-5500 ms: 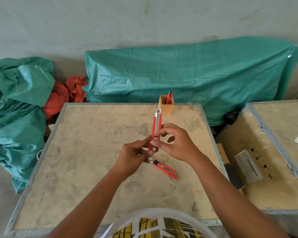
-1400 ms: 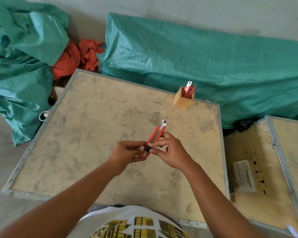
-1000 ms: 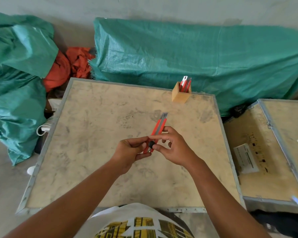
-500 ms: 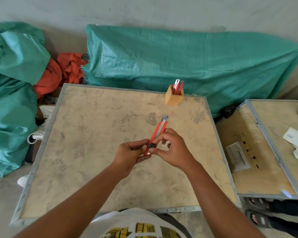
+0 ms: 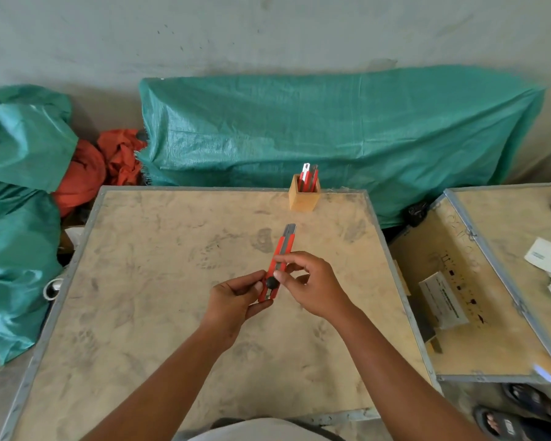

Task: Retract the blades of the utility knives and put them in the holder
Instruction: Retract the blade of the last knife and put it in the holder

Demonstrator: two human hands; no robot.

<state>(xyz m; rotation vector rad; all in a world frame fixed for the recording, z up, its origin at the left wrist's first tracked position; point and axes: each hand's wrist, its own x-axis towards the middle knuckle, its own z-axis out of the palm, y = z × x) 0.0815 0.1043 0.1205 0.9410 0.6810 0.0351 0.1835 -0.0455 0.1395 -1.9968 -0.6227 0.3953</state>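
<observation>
So, last knife headed for the holder

Big crate top (image 5: 140,313), holder (image 5: 303,198) at its far edge, straight ahead of both hands. Knife (image 5: 280,262) points lengthwise right at it. Right hand (image 5: 315,284) pinches its middle, nearer; left hand (image 5: 236,297) grips the butt.

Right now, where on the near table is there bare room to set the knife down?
The table is bare nearly everywhere: the whole left half, the near edge, and the strip between the hands and the holder. Only the far edge by the holder is taken. Left hand and right hand hold the knife over the middle.
</observation>
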